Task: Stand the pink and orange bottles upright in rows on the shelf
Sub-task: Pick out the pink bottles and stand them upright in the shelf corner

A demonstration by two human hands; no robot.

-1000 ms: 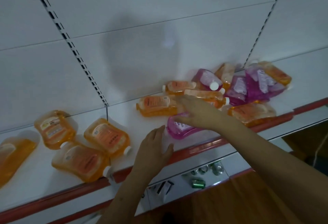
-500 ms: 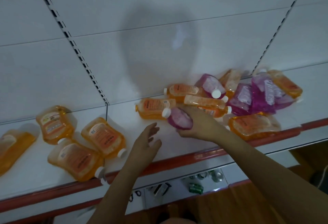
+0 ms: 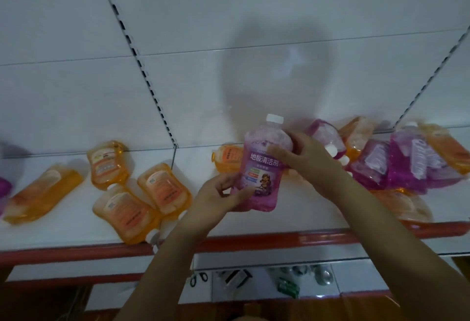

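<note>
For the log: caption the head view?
Both hands hold a pink bottle upright over the shelf among toppled bottles.

Pink bottle (image 3: 263, 168) with white cap (image 3: 274, 118) and purple label; orange bottles (image 3: 162, 188) with pale labels; white shelf (image 3: 76, 231) edged by a red strip (image 3: 254, 243).

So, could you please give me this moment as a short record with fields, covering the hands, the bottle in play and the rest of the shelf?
held item: pink bottle, upright, white cap on top, label facing the camera
left hand: grips the bottle's lower left edge
right hand: grips its upper right side
shelf: white, red front edge
orange bottles: lying flat at left, none upright
mixed pile: pink and orange bottles heaped at right
rows formed: none visible yet
</note>
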